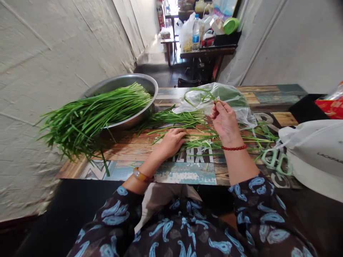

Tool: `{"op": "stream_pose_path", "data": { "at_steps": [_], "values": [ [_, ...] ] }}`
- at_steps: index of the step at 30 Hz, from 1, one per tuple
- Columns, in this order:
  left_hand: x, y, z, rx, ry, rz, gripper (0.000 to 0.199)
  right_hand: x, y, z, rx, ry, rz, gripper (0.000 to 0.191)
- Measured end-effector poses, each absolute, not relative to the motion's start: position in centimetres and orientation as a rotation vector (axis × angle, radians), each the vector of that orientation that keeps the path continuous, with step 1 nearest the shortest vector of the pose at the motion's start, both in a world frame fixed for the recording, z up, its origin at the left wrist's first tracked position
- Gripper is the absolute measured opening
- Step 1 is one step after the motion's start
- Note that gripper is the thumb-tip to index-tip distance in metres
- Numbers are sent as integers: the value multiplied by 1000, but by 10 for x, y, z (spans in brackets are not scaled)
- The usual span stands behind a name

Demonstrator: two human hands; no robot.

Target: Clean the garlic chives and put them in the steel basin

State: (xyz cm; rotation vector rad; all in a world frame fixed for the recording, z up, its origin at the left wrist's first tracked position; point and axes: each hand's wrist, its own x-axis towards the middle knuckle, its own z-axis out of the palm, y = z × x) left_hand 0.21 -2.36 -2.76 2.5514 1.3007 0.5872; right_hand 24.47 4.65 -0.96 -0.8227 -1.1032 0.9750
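Note:
My right hand (pixel 223 116) is raised over the table, thumb and fingertips pinched on a few thin garlic chives (pixel 189 97) whose green blades curve away to the left. My left hand (pixel 173 142) rests low on the tabletop, its fingers curled down beside loose chives (pixel 199 142); what lies under the fingertips is hidden. Just beyond it is a small pile of chives (pixel 184 117). On the left a large metal basin (pixel 146 79) holds a thick heap of chives (pixel 107 107), their leafy ends hanging over its rim.
A clear plastic bag (pixel 238 101) with something green inside lies behind my right hand. Pale green-handled scissors (pixel 277 160) and a white bag (pixel 316 150) are on the right. The patterned wooden table (pixel 184 173) stands between walls. Farther back, another table (pixel 209 53) carries a bottle (pixel 196 34).

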Motion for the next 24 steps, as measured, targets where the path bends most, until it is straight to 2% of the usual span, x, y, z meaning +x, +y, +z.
{"op": "stream_pose_path", "data": {
  "at_steps": [5, 9, 13, 18, 20, 24],
  "values": [
    [-9, 8, -36, 2385, 1391, 673, 33, 232, 35, -7, -840, -1209, 1160, 30],
    [-24, -5, -29, 2003, 1420, 970, 29, 219, 32, -11, -948, -1314, 1182, 28],
    [-41, -28, -13, 1403, 1538, 1300, 32, 214, 29, -12, -967, -1486, 1193, 28],
    [-38, -30, 18, 1302, 1429, 1502, 31, 211, 20, -12, -980, -1671, 1157, 27],
    [-29, -26, 27, 1343, 1358, 1425, 33, 209, 19, -13, -998, -1702, 1135, 28],
    [-10, -18, 30, 1536, 1192, 996, 36, 206, 19, -15, -977, -1723, 1022, 24]
  ]
}}
